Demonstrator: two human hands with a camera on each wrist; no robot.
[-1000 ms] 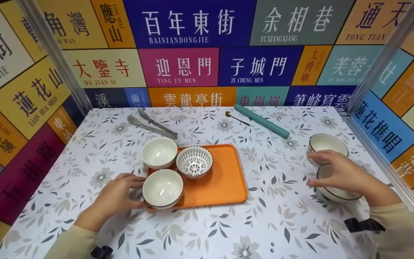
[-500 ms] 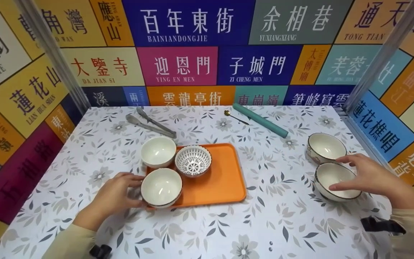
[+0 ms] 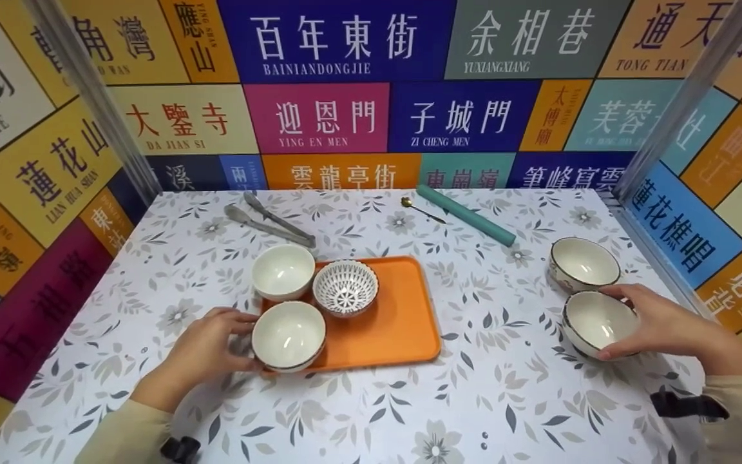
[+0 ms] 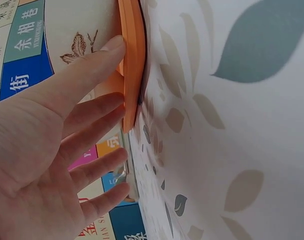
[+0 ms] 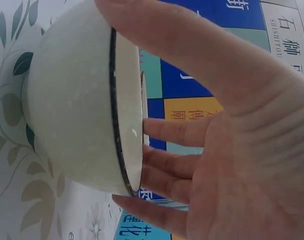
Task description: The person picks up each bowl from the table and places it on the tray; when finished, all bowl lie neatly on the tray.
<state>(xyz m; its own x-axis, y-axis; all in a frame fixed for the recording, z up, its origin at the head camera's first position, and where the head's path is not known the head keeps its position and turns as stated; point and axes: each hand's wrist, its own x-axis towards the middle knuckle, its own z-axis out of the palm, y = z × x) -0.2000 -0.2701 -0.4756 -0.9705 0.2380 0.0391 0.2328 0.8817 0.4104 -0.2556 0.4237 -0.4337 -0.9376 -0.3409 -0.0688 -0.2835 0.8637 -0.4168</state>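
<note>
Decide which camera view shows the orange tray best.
Head view, which looks down on the orange tray, though bowls hide its left part. The left wrist view shows only its edge; the right wrist view, none.

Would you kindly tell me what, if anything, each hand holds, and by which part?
The right hand holds the front right bowl by opposite sides of its rim. The left hand, spread at the edge of the orange tray, appears to hold nothing.

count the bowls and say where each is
5: patterned bowl on the orange tray; rear white bowl and front white bowl at its left end; far right bowl; near right bowl, by the right hand. Any nested would be hidden.
</note>
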